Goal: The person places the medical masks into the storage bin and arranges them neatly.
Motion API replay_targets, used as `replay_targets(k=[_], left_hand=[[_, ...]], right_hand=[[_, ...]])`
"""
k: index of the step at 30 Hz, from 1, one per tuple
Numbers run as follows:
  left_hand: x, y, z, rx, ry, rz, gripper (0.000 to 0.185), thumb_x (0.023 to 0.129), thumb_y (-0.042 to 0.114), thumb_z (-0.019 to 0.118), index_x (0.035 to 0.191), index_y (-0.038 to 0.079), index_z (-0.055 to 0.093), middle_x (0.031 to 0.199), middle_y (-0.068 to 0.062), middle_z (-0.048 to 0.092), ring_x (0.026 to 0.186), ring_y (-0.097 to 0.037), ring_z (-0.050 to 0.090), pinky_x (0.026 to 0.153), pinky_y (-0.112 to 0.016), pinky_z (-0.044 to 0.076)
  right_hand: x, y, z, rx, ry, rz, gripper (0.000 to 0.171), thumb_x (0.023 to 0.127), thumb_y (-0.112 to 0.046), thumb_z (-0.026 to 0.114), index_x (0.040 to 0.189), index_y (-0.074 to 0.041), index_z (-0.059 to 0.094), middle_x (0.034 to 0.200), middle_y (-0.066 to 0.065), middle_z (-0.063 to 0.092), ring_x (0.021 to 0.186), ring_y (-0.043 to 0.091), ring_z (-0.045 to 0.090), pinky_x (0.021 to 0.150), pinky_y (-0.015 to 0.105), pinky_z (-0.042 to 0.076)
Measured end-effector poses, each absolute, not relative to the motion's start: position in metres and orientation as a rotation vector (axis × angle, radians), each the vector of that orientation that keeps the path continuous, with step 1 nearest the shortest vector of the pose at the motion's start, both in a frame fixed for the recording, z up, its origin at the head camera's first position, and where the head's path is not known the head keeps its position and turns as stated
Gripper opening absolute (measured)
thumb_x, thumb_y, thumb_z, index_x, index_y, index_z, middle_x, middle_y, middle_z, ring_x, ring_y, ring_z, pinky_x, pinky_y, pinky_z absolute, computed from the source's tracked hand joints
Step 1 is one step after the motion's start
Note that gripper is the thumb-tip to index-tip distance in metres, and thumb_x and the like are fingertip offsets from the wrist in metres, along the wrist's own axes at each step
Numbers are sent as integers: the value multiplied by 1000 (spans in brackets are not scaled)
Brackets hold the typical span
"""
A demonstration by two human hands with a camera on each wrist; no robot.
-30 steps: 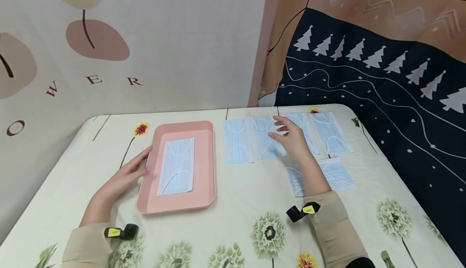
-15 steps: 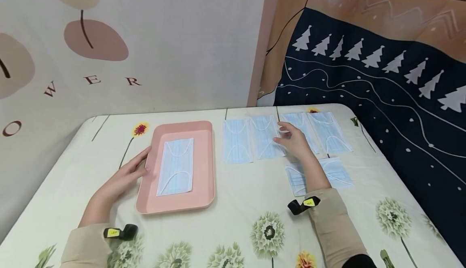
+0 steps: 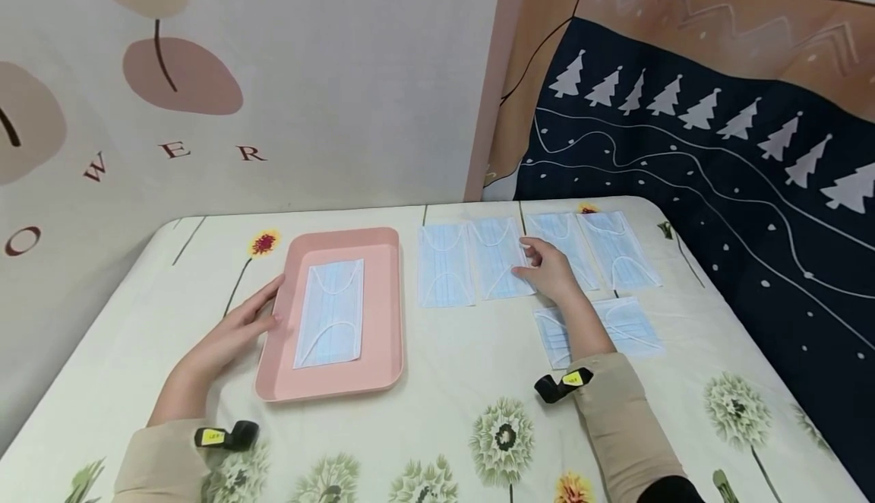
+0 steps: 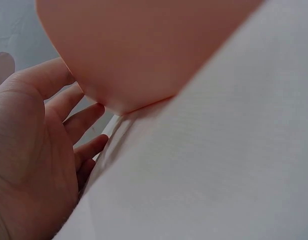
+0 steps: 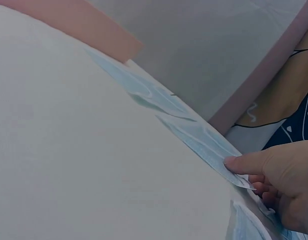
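Item: blue pleated face mask, second from the left in a far row of four on the flower-print tablecloth, just right of the pink tray.

Position: I see it lying flat, its long axis running away from me toward the wall, short ends near and far, white ear loops curving across the face at both ends. It touches or slightly overlaps the leftmost mask; I cannot tell which.

Right hand: the thumb lies on the mask's near right edge with the fingers curled beneath, seen closest in the right wrist view. I read this as a pinch on that edge, the mask not yet off the cloth.

Left hand: fingers straight, resting against the tray's left rim; it grips nothing.

Handling, my judgement: very light, limp, thin non-woven fabric; it will droop and flutter when held by one edge and may drag its neighbour. The best hold is a long edge or corner, or an ear loop.

Also present: one mask already in the tray, lying along it; another mask under the right forearm.
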State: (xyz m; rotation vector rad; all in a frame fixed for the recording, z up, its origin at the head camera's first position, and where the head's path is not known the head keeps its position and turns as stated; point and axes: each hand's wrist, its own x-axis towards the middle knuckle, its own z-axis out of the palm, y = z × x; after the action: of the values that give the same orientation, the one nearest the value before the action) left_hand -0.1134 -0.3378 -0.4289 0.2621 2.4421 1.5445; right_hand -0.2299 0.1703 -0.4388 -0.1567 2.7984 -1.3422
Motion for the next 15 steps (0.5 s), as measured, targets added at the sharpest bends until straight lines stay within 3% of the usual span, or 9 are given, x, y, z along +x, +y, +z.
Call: replay_targets(k=[15], left_hand=[[-112,-338,-430,301,2411,1595,68,100,19,53,155,22,14,158,-18,4,142,-38,0,92,-1,24]], right_hand=[[-228,171,-439,-231,2837,-1280,44,87,-11,72,129,-5,60,95,10,54,83,24,45,74,36,40]])
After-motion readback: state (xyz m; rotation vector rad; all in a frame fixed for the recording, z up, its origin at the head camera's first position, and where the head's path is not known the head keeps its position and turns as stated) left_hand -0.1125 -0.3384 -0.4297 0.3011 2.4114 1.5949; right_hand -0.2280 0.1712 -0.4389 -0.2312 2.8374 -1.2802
